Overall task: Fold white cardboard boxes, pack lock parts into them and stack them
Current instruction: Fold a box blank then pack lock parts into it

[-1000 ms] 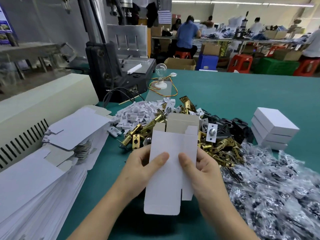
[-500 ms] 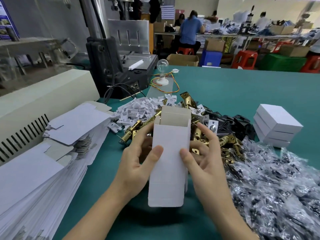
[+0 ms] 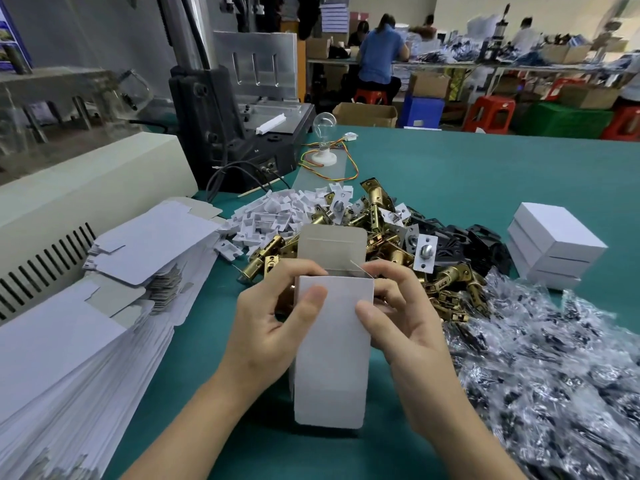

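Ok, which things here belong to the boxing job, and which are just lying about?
Job: open box held by left hand and right hand, flat box blanks, brass latches, bagged parts, stacked boxes.
Lying about: light bulb, black machine.

White box (image 3: pixel 330 351) upright; top flap open

Left hand (image 3: pixel 263 327) and right hand (image 3: pixel 401 327): fingers partly hidden behind white box (image 3: pixel 332 358). Box interior not visible. Flat box stack (image 3: pixel 69 358) cut off by left and bottom edges. Bagged parts (image 3: pixel 554 375) blurred, contents unreadable, cut off at right. Brass latches (image 3: pixel 450 289) partly covered by the hands.
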